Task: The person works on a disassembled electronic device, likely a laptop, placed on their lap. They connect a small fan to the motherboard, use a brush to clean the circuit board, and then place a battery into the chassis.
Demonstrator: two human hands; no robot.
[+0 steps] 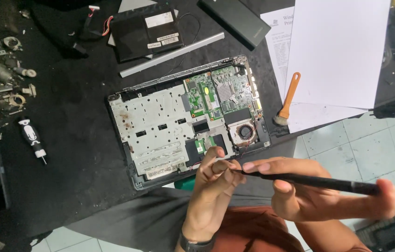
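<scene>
An opened laptop base (160,126) lies on the black table, its silver frame, green circuit board (216,91) and small fan (245,132) exposed. In front of it, over my lap, my right hand (319,196) grips a long thin black tool (319,181) that points left. My left hand (214,184) pinches the tip of that tool with its fingertips. A dark watch sits on my left wrist.
A black-and-white screwdriver (33,137) lies left of the laptop. Loose metal parts (1,74) are piled at far left. Behind the laptop lie a black battery pack (146,30), a silver strip (172,55) and a dark slab (235,21). White papers (337,51) and an orange-handled brush (287,100) lie right.
</scene>
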